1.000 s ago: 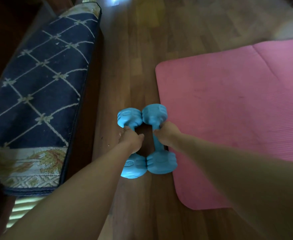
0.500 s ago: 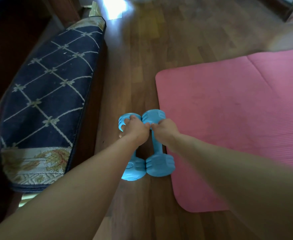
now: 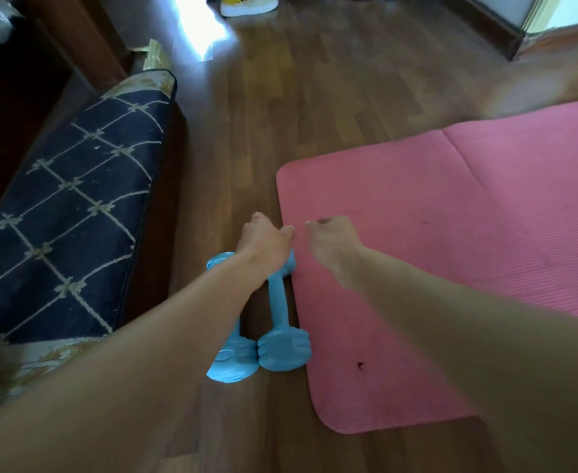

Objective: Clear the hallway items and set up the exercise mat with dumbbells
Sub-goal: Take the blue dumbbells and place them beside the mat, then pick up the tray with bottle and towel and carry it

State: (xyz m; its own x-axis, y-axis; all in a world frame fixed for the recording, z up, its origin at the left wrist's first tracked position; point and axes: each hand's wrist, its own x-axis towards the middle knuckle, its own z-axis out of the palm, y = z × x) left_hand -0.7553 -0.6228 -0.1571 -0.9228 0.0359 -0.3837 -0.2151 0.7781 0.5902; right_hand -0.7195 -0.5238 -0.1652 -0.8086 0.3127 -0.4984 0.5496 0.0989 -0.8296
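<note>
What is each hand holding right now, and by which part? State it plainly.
Nothing is held. The left hand and right hand hang loosely curled above the floor, clear of the two blue dumbbells, which lie side by side along the pink mat edge.

Colours and patterns, floor level, as I look down.

Two dumbbells, both plain light blue, no markings I can read. Exercise mat: pink, fine ribbed texture, one small dark spot near its lower edge. Rug: navy field, cream diamond lattice with small floral knots at the crossings, beige-and-gold patterned border. Floor: brown wood strips, mixed tones, glossy white glare patch. Shoe at top edge: yellow upper, white sole.
</note>
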